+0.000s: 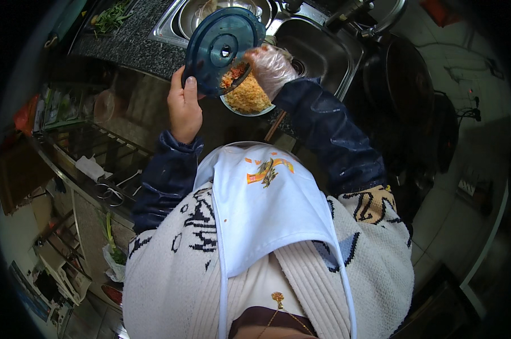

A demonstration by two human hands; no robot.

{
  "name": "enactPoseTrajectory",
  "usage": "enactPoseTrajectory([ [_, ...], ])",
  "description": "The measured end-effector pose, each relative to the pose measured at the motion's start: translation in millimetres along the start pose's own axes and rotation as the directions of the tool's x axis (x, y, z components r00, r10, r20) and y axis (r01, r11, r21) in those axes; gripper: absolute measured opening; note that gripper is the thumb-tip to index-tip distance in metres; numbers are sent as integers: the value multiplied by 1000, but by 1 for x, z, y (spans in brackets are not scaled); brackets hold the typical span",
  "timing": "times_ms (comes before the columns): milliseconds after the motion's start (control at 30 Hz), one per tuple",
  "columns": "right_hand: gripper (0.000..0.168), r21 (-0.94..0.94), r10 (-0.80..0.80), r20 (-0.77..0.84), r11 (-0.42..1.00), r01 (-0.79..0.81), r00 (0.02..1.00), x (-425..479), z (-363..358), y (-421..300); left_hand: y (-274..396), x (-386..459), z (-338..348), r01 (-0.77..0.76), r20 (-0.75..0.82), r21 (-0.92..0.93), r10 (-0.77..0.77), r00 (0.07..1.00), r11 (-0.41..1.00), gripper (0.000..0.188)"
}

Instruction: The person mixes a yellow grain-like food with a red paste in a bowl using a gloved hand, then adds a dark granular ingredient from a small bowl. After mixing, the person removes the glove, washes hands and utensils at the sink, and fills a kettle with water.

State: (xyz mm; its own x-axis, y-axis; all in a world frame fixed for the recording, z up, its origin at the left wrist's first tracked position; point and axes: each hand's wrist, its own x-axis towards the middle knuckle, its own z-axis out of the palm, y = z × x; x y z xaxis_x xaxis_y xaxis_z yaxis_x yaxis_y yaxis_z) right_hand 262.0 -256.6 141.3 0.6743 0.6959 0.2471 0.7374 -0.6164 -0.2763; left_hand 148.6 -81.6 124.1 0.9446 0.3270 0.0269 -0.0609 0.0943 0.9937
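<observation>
My left hand (pixel 186 106) grips the rim of a dark blue-green plastic lid (pixel 209 42), thumb on top, and holds it tilted. A small clump of reddish chopped food (pixel 234 75) lies on the lid near its lower right edge. Below that edge is a bowl (pixel 250 113) heaped with yellowish, grainy food (pixel 248 96); the lid partly covers it. My right hand (pixel 274 70), in a clear plastic glove, is beside the lid's right edge, above the bowl. Reddish bits cling about its fingertips. Whether its fingers hold anything cannot be made out.
A steel double sink (pixel 323 51) lies ahead, with a metal basin (pixel 187 19) in its left bowl and a faucet (pixel 386 21) at right. Green leaves (pixel 113 19) lie at the speckled counter's (pixel 111 46) far left. Wooden sticks (pixel 275 126) extend from near the bowl. A large dark pan (pixel 401 80) stands right.
</observation>
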Motion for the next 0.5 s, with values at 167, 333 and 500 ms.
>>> enactPoseTrajectory([
  [167,36,214,159,-185,970,-118,970,-6,17,-1,1,6,4,17,-3,-44,-17,1000,999,31],
  [333,28,163,171,-87,974,-155,981,-15,39,0,-11,5,10,195,-41,-292,-216,976,936,31],
  [500,28,221,288,-117,941,-258,950,-22,83,9,-22,7,24,155,-48,-381,-187,981,911,31],
])
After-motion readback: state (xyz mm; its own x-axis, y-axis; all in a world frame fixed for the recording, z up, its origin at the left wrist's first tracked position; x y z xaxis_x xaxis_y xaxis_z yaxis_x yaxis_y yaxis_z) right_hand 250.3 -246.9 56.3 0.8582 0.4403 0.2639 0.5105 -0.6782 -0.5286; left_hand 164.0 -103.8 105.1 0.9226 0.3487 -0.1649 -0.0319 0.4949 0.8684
